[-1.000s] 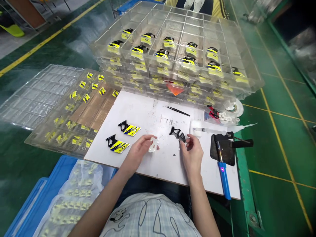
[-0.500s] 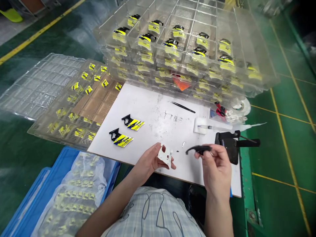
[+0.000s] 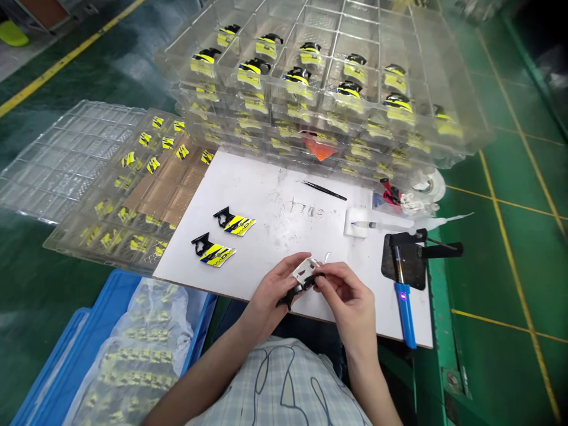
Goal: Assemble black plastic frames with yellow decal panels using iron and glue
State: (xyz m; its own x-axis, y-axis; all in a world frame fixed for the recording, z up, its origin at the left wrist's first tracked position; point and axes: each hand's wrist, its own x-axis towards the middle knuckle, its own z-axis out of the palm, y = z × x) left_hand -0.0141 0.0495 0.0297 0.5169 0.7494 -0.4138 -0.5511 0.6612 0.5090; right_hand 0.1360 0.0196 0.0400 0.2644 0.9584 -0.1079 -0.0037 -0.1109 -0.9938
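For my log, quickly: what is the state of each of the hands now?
Left hand: closed, holding the white part and the black part together.
Right hand: fingers pinched on the same black part.

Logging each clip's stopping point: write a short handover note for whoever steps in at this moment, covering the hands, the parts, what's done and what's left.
Left hand: holds the white part and the black part together.
Right hand: fingertips pinch the same pair where they meet.
Board: two finished yellow pieces, tweezers, syringe, blue iron on its stand.
Done: both parts are picked up and brought together; I cannot tell if they are fully seated.
Left, likely: seat them, then set the piece down. The top tray has open cells.
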